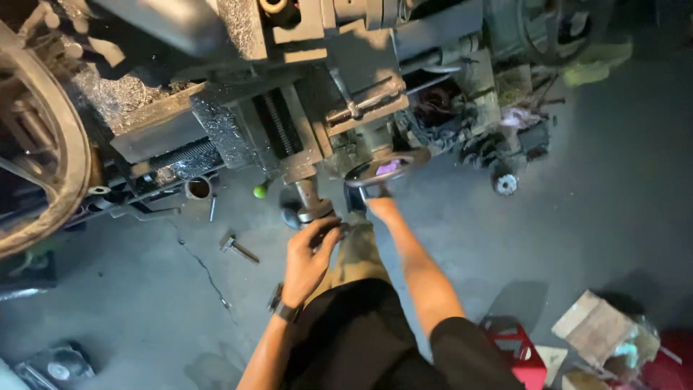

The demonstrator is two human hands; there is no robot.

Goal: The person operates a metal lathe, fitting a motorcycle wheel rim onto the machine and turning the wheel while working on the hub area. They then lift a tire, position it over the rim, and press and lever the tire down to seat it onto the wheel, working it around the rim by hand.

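I look down on a large grey lathe [238, 43] covered in metal shavings. My left hand [309, 253], with a watch on its wrist, is closed around the cross-slide crank handle [312, 211] that sticks out from the carriage. My right hand [377, 202] reaches forward and grips the rim of the round carriage handwheel [386, 167]; its fingers are partly hidden behind the wheel. Below the hands my black shirt and olive trousers fill the lower middle.
A big wheel rim [68, 144] curves at the left. A green-knobbed lever [260, 191], a small hammer [238, 248] and a metal ring [198, 188] lie near the cracked concrete floor. A gear [506, 183], cardboard box [596, 328] and red crate [516, 350] sit at the right.
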